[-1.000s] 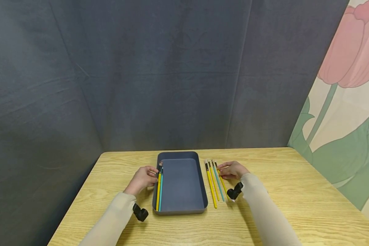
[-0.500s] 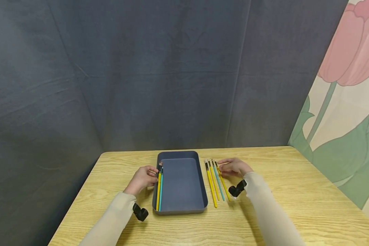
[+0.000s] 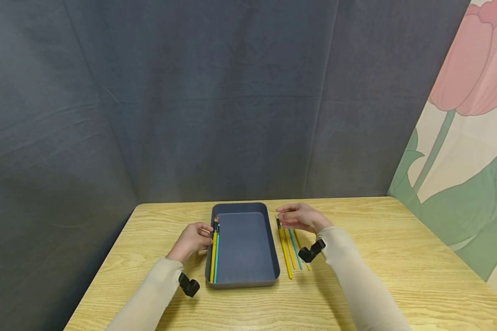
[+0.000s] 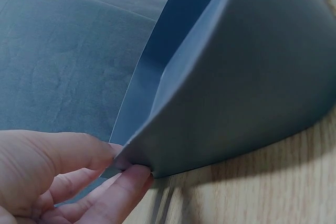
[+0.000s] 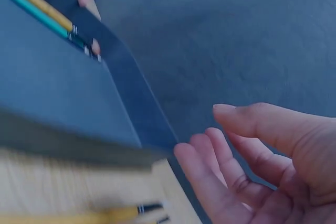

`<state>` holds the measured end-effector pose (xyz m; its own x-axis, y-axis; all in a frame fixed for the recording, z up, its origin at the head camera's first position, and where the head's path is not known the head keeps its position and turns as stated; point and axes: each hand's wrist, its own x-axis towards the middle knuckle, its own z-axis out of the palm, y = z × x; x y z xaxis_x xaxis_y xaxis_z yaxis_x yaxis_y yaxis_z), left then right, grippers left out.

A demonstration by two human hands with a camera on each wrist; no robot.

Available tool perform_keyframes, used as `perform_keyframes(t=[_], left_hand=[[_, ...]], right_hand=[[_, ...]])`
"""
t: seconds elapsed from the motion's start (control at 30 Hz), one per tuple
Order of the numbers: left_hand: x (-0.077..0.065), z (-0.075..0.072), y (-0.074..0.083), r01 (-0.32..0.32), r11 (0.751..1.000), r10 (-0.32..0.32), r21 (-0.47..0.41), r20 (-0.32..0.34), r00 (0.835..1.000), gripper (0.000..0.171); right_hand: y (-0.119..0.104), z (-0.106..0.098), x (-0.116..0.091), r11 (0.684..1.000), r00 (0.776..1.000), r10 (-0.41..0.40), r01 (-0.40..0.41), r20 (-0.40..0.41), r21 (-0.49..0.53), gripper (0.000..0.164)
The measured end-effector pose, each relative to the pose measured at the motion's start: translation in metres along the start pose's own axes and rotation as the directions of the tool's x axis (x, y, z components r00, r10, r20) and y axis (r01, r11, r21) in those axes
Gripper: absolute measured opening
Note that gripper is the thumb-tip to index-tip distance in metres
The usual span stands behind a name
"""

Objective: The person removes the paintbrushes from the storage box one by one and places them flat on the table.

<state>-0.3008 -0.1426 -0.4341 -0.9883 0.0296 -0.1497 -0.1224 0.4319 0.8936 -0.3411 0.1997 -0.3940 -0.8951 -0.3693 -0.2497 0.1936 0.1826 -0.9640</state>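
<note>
My left hand point(image 3: 192, 241) pinches the left rim of a dark grey tray point(image 3: 246, 248), thumb and fingers on either side of its wall in the left wrist view. Inside, along the left wall, lie a yellow paintbrush point(image 3: 213, 259) and a teal paintbrush point(image 3: 216, 259), bristles away from me. Right of the tray, several paintbrushes lie side by side, among them a thick yellow paintbrush point(image 3: 286, 257) and another teal paintbrush point(image 3: 296, 253). Over their bristle ends hovers my right hand point(image 3: 300, 217), hiding most of them. Its thumb and fingers point(image 5: 197, 166) are spread, with nothing between them.
A pale wooden table point(image 3: 356, 220) carries everything. Behind it hangs a dark grey curtain point(image 3: 223, 115), which continues along the left side. A wall hanging with a pink tulip point(image 3: 464, 69) stands at the right.
My right hand has moved left and away from me, from beside the rightmost yellow paintbrush to above the bristle ends. My left hand and the tray look unmoved.
</note>
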Motion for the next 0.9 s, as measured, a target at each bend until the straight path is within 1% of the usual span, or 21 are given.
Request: perform_keyframes(t=[0.2, 0.3, 0.43, 0.5, 0.63, 0.73, 0.87, 0.9], left_hand=[[0.001, 0.0, 0.0, 0.006, 1.0, -0.006, -0.008, -0.002, 1.0, 0.032], [0.001, 0.0, 0.0, 0.004, 1.0, -0.004, -0.011, -0.002, 1.0, 0.032], [0.001, 0.0, 0.0, 0.003, 1.0, -0.003, -0.016, -0.001, 1.0, 0.032], [0.001, 0.0, -0.001, 0.002, 1.0, -0.002, -0.012, -0.001, 1.0, 0.032], [0.001, 0.0, -0.001, 0.004, 1.0, -0.004, -0.023, -0.007, 1.0, 0.032], [0.0, 0.0, -0.001, -0.014, 0.999, 0.014, -0.038, -0.004, 1.0, 0.032], [-0.001, 0.0, 0.0, -0.025, 0.998, 0.025, -0.052, 0.0, 1.0, 0.032], [-0.001, 0.0, 0.0, -0.02, 0.998, 0.02, -0.055, -0.001, 1.0, 0.032]], right_hand=[[-0.015, 0.028, 0.006, 0.999, 0.997, -0.035, 0.034, 0.062, 0.02, 0.043], [-0.02, 0.044, 0.01, 0.999, 0.997, -0.045, 0.043, 0.07, 0.031, 0.039], [-0.025, 0.065, 0.016, 0.999, 0.997, -0.038, 0.035, 0.07, 0.034, 0.03], [-0.027, 0.074, 0.02, 0.999, 0.998, -0.029, 0.027, 0.062, 0.028, 0.027], [-0.03, 0.092, 0.028, 1.0, 0.999, 0.0, -0.001, 0.038, 0.002, 0.027], [-0.028, 0.103, 0.036, 1.0, 0.999, 0.029, -0.029, 0.017, -0.005, 0.028], [-0.024, 0.117, 0.047, 0.999, 0.999, 0.051, -0.051, -0.004, -0.018, 0.028], [-0.024, 0.12, 0.049, 0.998, 0.998, 0.055, -0.055, -0.006, -0.025, 0.029]])
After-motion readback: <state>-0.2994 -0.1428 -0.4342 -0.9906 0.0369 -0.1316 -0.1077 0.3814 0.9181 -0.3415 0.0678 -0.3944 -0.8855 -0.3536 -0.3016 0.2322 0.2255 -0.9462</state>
